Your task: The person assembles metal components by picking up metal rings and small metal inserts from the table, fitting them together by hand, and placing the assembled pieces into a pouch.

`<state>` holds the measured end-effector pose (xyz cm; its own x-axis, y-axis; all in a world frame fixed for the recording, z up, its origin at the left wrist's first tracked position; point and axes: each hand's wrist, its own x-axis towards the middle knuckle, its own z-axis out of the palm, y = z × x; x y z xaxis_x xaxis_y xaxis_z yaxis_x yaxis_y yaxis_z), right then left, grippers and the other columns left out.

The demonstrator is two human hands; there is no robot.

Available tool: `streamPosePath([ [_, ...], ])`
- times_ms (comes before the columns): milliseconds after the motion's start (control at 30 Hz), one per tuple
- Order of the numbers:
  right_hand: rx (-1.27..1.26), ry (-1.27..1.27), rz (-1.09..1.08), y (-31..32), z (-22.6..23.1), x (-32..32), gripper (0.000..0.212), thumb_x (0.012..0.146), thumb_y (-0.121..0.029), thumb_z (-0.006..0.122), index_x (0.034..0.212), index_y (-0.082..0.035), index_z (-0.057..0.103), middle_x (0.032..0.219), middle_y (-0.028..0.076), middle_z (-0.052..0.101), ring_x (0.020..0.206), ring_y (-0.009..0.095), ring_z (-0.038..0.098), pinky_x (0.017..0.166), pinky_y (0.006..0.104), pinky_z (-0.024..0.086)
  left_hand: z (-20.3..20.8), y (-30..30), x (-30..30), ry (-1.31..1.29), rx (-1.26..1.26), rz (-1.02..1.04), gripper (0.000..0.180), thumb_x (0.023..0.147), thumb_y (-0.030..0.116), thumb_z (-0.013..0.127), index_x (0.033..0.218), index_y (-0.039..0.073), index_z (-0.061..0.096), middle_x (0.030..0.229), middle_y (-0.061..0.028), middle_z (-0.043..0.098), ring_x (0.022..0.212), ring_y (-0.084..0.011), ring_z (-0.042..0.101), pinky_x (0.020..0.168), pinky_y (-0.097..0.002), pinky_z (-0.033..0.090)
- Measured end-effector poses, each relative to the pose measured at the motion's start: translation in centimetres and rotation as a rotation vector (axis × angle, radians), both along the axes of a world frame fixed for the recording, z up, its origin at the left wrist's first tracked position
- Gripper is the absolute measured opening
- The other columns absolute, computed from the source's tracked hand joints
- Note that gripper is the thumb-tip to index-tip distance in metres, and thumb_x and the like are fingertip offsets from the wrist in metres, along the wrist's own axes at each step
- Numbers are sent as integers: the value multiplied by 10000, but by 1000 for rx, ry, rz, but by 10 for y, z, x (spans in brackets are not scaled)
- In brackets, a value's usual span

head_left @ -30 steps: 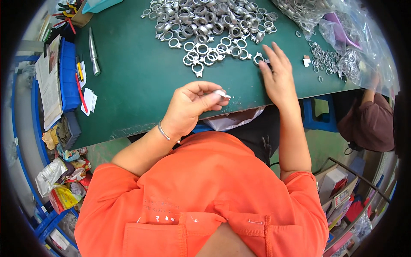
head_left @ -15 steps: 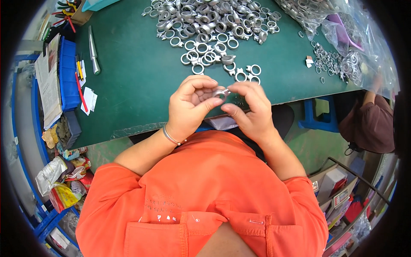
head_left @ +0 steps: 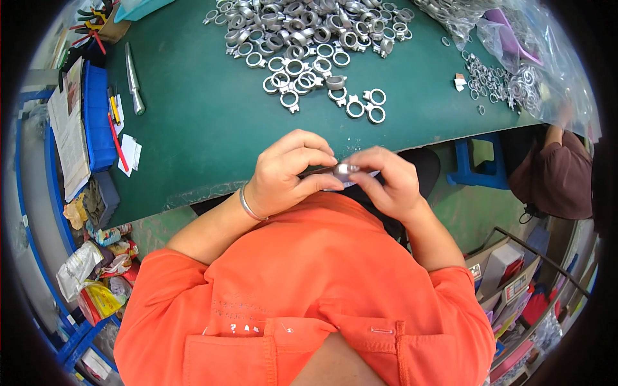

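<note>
A shiny metal ring (head_left: 346, 170) is pinched between my hands over the table's near edge. My left hand (head_left: 283, 172) curls its fingers and thumb at the ring's left side. From the other side, my right hand (head_left: 393, 183) closes thumb and fingertips on it. Further off on the green table (head_left: 212, 122) lies a big heap of similar silver rings (head_left: 302, 38). A few loose rings (head_left: 356, 108) lie on the heap's near side. The inner fingertips of both hands are partly hidden.
At the left lie a tapered metal rod (head_left: 133, 80), a blue bin (head_left: 96, 119), pens (head_left: 117, 141) and white paper slips (head_left: 131, 154). Smaller rings (head_left: 489, 80) and clear plastic bags (head_left: 560, 77) cover the right end. Another person's brown sleeve (head_left: 557, 177) shows beside a blue stool (head_left: 479, 170).
Both hands have come down toward my body with the ring. My right fingers have closed in onto it. The view has shifted slightly.
</note>
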<state>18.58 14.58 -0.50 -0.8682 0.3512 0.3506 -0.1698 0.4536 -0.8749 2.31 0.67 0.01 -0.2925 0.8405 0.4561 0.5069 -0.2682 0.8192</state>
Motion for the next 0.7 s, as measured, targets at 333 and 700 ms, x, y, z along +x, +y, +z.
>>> streamPosePath([
  [333, 471, -180, -426, 33, 0, -14, 183, 749, -38, 726, 900, -13, 625, 924, 147, 580, 828, 318, 587, 710, 381, 494, -5, 58, -5, 417, -184, 145, 310, 733, 48, 750, 1016, 28, 623, 962, -122, 563, 826, -286, 590, 699, -353, 503],
  [700, -584, -57, -72, 35, -8, 7, 109, 789, 76, 689, 868, 30, 631, 1076, 111, 606, 957, 148, 608, 800, 277, 535, 5, 34, -6, -215, -436, -19, 115, 790, -5, 718, 862, 8, 630, 975, -90, 600, 804, -161, 615, 692, -271, 527],
])
